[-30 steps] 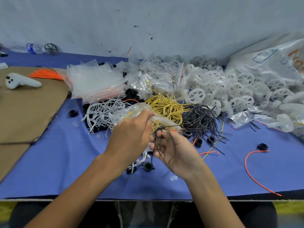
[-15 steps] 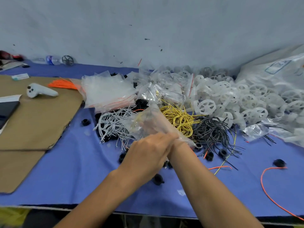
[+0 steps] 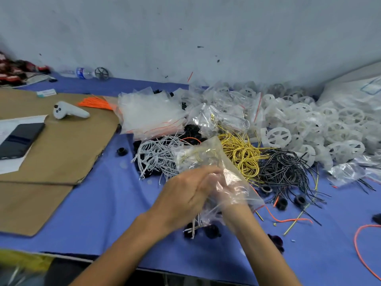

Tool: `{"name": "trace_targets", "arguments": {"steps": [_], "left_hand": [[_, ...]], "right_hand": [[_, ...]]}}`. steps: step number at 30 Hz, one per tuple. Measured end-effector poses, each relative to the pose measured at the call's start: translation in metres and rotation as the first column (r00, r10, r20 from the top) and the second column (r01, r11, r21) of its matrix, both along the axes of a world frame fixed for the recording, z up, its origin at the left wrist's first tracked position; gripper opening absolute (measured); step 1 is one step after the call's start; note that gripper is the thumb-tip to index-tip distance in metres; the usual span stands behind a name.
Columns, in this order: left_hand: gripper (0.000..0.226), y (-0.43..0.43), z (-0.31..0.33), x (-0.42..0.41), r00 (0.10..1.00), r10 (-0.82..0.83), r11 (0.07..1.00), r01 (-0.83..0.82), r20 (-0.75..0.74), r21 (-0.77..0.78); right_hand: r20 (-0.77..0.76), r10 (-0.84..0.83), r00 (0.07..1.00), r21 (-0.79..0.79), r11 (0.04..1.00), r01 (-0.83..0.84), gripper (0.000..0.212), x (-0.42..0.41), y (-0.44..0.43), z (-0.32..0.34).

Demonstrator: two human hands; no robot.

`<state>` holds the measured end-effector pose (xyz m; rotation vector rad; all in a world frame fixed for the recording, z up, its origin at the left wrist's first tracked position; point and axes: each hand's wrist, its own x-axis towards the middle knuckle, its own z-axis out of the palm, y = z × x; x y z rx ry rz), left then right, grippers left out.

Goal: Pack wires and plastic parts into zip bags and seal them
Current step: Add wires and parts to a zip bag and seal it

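Your left hand (image 3: 185, 195) gripping the mouth of the zip bag (image 3: 208, 153), fingers pressed together on the plastic, your right hand (image 3: 228, 188) pushed inside the bag, finger state too blurred to tell, bag over the blue table (image 3: 103, 203), between white wires (image 3: 156, 155) and yellow wires (image 3: 243, 153).

The person showed only as two arms crossing the near edge of the table (image 3: 92, 203). The left forearm (image 3: 127, 242) was bare from the wrist down to the bottom of the view, long and slim. The left hand (image 3: 185, 195) was bare too, with its knuckles and fingers smeared by motion. The right forearm (image 3: 259, 244) was likewise bare along the whole length that showed. The right hand (image 3: 228, 188) appeared only dimly through the film of a clear bag (image 3: 210, 153), its outline too blurred to trace.
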<state>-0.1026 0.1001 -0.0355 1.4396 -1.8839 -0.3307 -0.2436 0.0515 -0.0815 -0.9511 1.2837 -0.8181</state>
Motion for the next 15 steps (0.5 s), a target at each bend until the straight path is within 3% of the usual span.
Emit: {"name": "trace_targets", "arguments": {"steps": [2, 4, 6, 7, 9, 11, 13, 15], "left_hand": [[0.036, -0.018, -0.008, 0.026, 0.982, 0.183, 0.983, -0.184, -0.050, -0.014], [0.024, -0.052, -0.015, 0.071, 0.882, 0.471, 0.882, -0.471, -0.021, -0.008], [0.026, -0.076, -0.025, 0.114, 0.692, 0.696, 0.695, -0.716, 0.192, 0.060], [0.032, -0.084, -0.033, 0.129, 0.616, 0.731, 0.607, -0.783, 0.294, 0.132], [0.035, -0.094, -0.043, 0.152, 0.625, 0.713, 0.547, -0.779, 0.317, 0.306], [0.024, -0.098, -0.042, 0.161, 0.687, 0.710, 0.586, -0.698, 0.155, 0.411], [0.018, -0.099, -0.041, 0.165, 0.684, 0.724, 0.603, -0.690, 0.087, 0.400], [0.016, -0.096, -0.037, 0.164, 0.657, 0.745, 0.606, -0.739, 0.118, 0.293]], "right_hand": [[-0.105, 0.030, 0.994, -0.101, 0.994, -0.041, 0.030, -0.014, 0.016, 0.001], [-0.057, 0.075, 0.996, -0.221, 0.972, -0.086, 0.035, -0.023, 0.034, 0.008], [-0.024, 0.186, 0.982, -0.323, 0.928, -0.184, 0.041, -0.028, 0.048, 0.013], [-0.023, 0.216, 0.976, -0.346, 0.914, -0.210, 0.043, -0.030, 0.055, 0.016], [-0.020, 0.202, 0.979, -0.346, 0.918, -0.196, 0.040, -0.036, 0.064, 0.015], [-0.068, 0.155, 0.986, -0.324, 0.931, -0.169, 0.040, -0.041, 0.069, 0.016], [-0.150, 0.128, 0.980, -0.322, 0.931, -0.171, 0.041, -0.046, 0.072, 0.017], [-0.170, 0.132, 0.977, -0.318, 0.931, -0.181, 0.034, -0.051, 0.076, 0.019]]}}
